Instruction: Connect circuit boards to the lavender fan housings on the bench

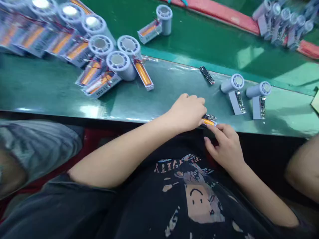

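Observation:
At the table's front edge, my left hand [188,111] is closed on a small casing with an orange battery [208,122] and a dark circuit board [210,117]. The hand itself covers most of that unit. My right hand [225,142] touches the battery end with its index fingertip, its thumb held apart below. To the right lie two grey cylinders with white casings and bare boards, a nearer unit [236,96] and a farther unit [259,96]. A loose dark circuit board [207,75] rests beyond my hands.
Grey cylinder units with orange batteries [117,66] crowd the table's left side. One more unit [163,21] stands on the green belt [206,36] behind. More cylinders [281,23] cluster on a red strip [224,16]. People's legs [37,149] flank me.

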### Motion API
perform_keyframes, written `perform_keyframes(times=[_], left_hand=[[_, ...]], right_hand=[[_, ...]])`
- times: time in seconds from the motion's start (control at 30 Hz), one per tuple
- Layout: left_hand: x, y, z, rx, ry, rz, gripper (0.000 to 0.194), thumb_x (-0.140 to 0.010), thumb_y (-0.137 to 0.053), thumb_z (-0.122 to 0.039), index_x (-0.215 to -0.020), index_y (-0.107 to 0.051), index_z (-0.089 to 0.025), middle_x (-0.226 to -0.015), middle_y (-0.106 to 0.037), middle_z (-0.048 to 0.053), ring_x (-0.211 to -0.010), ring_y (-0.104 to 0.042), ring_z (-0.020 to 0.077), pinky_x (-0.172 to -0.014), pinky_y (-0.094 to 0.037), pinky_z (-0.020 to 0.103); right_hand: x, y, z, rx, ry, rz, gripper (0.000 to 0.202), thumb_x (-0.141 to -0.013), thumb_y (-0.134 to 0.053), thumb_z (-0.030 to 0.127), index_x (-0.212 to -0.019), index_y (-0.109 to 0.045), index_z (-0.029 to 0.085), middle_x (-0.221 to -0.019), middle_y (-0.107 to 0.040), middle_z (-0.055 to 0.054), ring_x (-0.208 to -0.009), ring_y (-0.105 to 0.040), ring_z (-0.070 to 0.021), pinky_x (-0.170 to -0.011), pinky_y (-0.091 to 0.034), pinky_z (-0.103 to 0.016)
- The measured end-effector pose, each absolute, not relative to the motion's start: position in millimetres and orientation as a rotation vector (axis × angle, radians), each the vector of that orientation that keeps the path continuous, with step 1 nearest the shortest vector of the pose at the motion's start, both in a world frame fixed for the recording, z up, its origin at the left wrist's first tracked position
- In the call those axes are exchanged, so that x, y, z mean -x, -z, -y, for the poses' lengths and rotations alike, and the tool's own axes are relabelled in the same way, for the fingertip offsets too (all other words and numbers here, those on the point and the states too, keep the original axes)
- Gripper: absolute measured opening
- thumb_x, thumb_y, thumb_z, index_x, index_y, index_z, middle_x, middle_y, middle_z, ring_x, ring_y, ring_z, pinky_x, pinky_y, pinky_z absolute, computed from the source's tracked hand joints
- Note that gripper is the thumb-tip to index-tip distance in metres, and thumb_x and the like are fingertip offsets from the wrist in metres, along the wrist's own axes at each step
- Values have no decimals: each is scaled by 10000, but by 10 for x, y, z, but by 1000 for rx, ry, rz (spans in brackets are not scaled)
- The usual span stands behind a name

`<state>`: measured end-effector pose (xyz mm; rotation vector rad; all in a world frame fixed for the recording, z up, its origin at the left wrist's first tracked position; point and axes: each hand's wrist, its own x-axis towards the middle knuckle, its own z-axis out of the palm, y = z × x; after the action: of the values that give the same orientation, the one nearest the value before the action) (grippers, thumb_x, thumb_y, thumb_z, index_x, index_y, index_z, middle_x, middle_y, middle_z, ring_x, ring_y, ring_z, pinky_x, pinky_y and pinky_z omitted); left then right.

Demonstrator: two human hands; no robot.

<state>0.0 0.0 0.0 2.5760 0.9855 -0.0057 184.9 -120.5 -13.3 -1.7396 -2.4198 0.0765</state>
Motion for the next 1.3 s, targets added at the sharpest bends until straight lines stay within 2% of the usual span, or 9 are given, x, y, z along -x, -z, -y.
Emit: perform_keyframes(times=[0.13, 0.23, 0.4, 0.53, 0.67, 0.87, 1.03, 1.13, 1.3], left_hand=[[-79, -57, -78, -2479, 156, -1071, 310, -968, -546, -308, -1184, -733, -187, -1216, -701, 123, -1130, -639, 301, -877, -483, 388], [-105, -77, -117, -2398, 256, -1094, 295, -956, -567, -300, -1181, -743, -226, -1212, -714, 102, -1144, -633, 305, -890, -494, 393], [-45, -2, -63, -2301, 86, -1203, 296, -939, -587, -297, -1196, -731, -262, -1189, -712, 78, -1124, -624, 289, -920, -495, 405], [-11, 71, -17, -2239, -37, -1206, 283, -935, -592, -304, -1184, -720, -266, -1184, -699, 65, -1118, -607, 277, -968, -483, 428], [-24, 93, -34, -2235, -69, -1185, 252, -933, -592, -300, -1139, -731, -259, -1130, -698, 58, -1095, -601, 264, -979, -478, 425], [-52, 22, -60, -2229, 70, -1177, 271, -924, -607, -279, -1165, -731, -266, -1145, -691, 64, -1119, -611, 283, -994, -477, 445], [-64, -66, -34, -2346, 218, -1151, 317, -933, -575, -265, -1217, -716, -257, -1209, -686, 93, -1125, -641, 315, -928, -505, 455], [-80, -81, -3, -2403, 221, -1077, 319, -944, -557, -258, -1219, -717, -279, -1186, -700, 86, -1142, -643, 323, -928, -498, 467], [-74, -104, 21, -2443, 236, -1056, 264, -954, -571, -274, -1151, -728, -198, -1143, -708, 108, -1145, -644, 317, -968, -475, 459]], right_hand=[[-1793, 34, 1107, 1806, -292, 2503, 500, -910, -570, 238, -1381, -582, 70, -1221, -622, -198, -1078, -615, -334, -897, -562, -487], [-1791, -70, 948, 1774, -469, 2572, 570, -881, -577, 227, -1429, -552, 72, -1202, -631, -179, -1074, -633, -314, -928, -564, -464], [-1850, -244, 713, 1752, -528, 2784, 591, -866, -604, 267, -1445, -580, 154, -1161, -652, -122, -909, -667, -268, -822, -573, -426], [-1911, -319, 598, 1678, -590, 2866, 609, -858, -614, 298, -1457, -578, 195, -1193, -657, -109, -934, -666, -253, -821, -557, -390], [-1898, -333, 464, 1660, -727, 2979, 591, -840, -589, 285, -1424, -608, 190, -1125, -682, -100, -959, -668, -260, -797, -547, -371], [-1727, -343, 373, 1807, -739, 3030, 486, -801, -581, 219, -1271, -703, 233, -1082, -739, -87, -913, -686, -260, -698, -497, -345], [-1711, -465, 478, 1873, -675, 3040, 526, -831, -586, 206, -1349, -654, 265, -996, -764, -72, -849, -697, -259, -629, -431, -332], [-1833, -458, 519, 1838, -551, 2894, 421, -917, -549, 277, -1319, -676, 291, -1015, -751, -61, -888, -694, -249, -661, -449, -332], [-1999, -120, 492, 1648, -551, 2649, 362, -951, -575, 295, -1282, -667, 181, -1223, -700, -116, -1099, -649, -297, -892, -495, -422]])
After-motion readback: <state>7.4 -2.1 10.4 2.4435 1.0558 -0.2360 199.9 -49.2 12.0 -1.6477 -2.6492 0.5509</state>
